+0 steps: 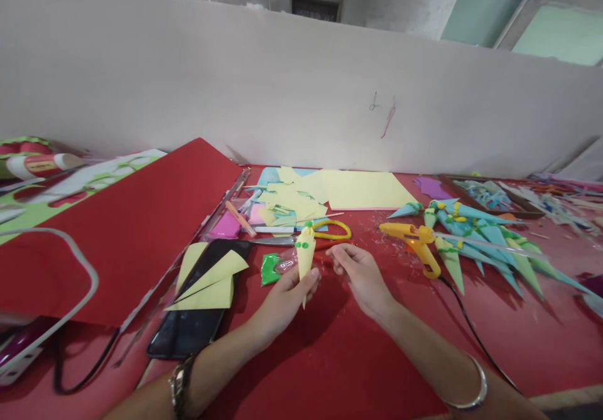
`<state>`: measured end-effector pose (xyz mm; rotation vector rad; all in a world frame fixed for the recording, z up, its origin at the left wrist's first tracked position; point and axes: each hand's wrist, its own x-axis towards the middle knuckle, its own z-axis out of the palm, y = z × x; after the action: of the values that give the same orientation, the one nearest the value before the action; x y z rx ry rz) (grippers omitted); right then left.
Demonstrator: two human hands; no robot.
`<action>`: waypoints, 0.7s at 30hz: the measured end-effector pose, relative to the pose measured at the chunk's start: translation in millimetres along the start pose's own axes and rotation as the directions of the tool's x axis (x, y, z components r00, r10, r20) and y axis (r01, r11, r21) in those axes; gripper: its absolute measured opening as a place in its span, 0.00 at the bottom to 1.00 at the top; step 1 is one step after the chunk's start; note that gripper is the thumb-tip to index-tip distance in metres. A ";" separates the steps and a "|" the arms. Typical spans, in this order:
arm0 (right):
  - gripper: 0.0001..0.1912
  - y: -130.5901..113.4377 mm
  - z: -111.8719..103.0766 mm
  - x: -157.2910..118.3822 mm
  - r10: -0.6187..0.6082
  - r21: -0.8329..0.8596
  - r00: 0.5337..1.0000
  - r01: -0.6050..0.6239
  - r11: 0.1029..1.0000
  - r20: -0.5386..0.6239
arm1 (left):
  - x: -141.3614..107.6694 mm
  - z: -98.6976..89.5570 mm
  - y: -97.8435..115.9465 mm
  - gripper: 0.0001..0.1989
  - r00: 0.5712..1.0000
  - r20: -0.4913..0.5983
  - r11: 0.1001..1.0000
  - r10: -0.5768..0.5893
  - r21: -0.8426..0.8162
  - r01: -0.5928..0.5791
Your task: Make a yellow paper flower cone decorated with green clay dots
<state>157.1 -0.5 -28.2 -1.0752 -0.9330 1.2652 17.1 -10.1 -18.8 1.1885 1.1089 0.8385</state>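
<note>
A small pale-yellow paper cone (305,258) with green dots near its wide top stands upright, tip down, between the thumb and fingers of my left hand (286,292). Just right of it is my right hand (362,277), its thumb and index finger pinched together; whatever they hold, if anything, is too small to name. Behind the cone lie scissors with yellow handles (346,226). A green packet (270,269) rests left of the cone. Cut yellow paper pieces (219,289) lie over a black phone (188,333) near my left forearm.
A yellow glue gun (426,250) with a black cord lies at the right, beside a pile of blue and green cones (494,238). Yellow sheets (370,189) and scraps sit at the back. A large red board (155,219) covers the left; a white wall (282,87) rises behind.
</note>
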 end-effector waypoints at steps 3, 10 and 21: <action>0.10 1.7 0.6 1.2 0.020 0.022 1.000 -0.020 1.000 0.009 | 0.2 0.0 -0.7 0.19 1.000 0.013 1.000 -0.009 -0.008 0.009; 0.09 1.6 1.5 1.4 0.049 0.122 0.997 -0.057 0.991 0.066 | 0.5 0.5 -1.2 0.18 1.000 0.012 1.000 -0.025 -0.008 0.025; 0.09 -1.2 3.5 -0.2 0.031 0.220 0.999 -0.034 0.975 0.017 | -0.4 -2.4 -4.3 0.20 1.000 -0.001 0.995 -0.030 0.097 0.030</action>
<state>154.0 -0.4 -26.1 -0.9114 -0.7676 1.3693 14.4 -10.7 -22.9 1.2494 1.1751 0.7682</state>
